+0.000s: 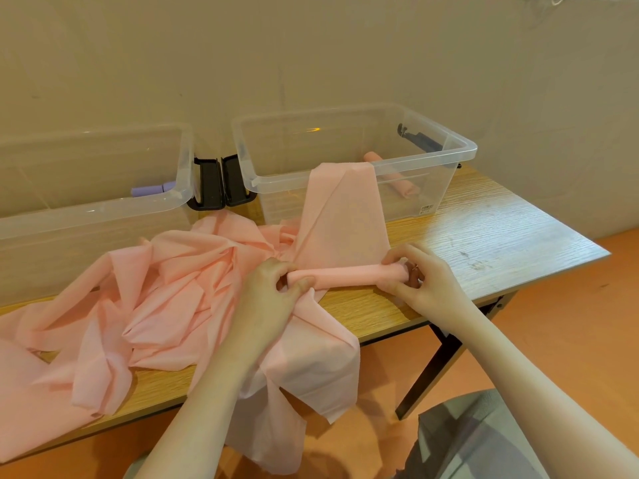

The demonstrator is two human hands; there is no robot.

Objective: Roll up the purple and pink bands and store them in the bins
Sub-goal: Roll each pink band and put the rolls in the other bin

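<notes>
Rolling the long pink fabric band (342,216) on the wooden table (484,223), left hand (273,292) and right hand (422,281) pinch the roll's ends; even tension should keep edges aligned.

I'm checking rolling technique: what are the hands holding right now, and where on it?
Both hold the partly rolled pink band: the left hand pinches the roll's left end, the right hand grips its right end.

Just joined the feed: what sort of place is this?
Probably a plain workroom or staged setup, not a home: a bare wood table against a blank wall, two clear bins, orange floor.
</notes>
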